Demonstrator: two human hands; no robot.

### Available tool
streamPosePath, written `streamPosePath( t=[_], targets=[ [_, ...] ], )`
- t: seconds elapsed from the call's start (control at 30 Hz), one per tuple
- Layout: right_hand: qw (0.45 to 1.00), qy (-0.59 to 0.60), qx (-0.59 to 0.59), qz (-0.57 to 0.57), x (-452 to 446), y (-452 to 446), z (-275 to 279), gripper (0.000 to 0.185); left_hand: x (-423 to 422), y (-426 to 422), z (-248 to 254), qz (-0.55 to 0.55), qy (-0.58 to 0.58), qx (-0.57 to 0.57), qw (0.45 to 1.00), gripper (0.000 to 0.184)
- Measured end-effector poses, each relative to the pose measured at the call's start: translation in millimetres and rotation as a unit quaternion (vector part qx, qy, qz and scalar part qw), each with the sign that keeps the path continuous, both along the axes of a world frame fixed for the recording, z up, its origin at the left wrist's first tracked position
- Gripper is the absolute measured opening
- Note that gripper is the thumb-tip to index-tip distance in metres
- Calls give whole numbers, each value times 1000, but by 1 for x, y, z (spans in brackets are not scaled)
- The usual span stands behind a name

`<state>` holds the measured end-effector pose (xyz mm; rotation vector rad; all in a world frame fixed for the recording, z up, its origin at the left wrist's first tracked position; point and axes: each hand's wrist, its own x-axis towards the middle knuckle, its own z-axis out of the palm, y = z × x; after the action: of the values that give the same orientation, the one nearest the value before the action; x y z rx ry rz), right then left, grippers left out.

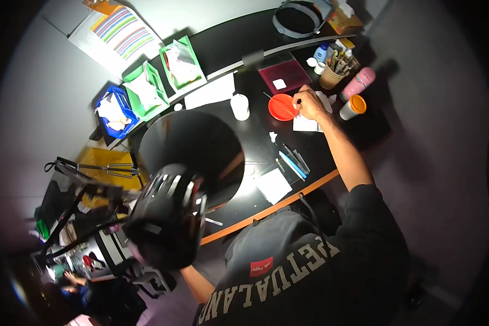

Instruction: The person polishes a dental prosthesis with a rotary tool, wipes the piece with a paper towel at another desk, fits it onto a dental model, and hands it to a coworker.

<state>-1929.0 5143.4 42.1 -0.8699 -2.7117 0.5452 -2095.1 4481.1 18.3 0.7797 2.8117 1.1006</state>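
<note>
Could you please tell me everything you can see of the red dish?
The red dish is round and shallow, plastic by its look. It sits open side up on the black tabletop, beside white paper. A thin stick crosses its left edge. The right hand is over its right edge; whether the fingers touch it, and whether it contains anything, I cannot tell.

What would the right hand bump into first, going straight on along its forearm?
The right hand would probably meet the dark red board first, though it might pass above; depth is unclear.
</note>
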Motion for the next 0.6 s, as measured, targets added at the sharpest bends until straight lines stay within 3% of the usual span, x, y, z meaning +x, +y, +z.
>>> streamPosePath(
  t=[0.07,0.1,0.13,0.27,0.53,0.6],
  targets=[
    [999,-8,-18,27,-3,14,-12,10,24,26,32,-87,194,-116,970,16],
    [999,-8,-18,37,-5,17,-14,10,30,24,16,-20,80,-49,995,16],
    [999,-7,-17,49,-9,22,-15,11,39,18,3,15,43,-17,999,15],
    [995,-42,-15,91,-19,36,-26,12,79,54,34,153,-160,145,964,11],
    [985,-156,-28,74,-39,34,-42,10,101,81,50,164,-171,136,962,7],
    [983,-166,-29,71,-41,33,-43,11,102,82,53,168,-151,88,970,3]
  ],
)
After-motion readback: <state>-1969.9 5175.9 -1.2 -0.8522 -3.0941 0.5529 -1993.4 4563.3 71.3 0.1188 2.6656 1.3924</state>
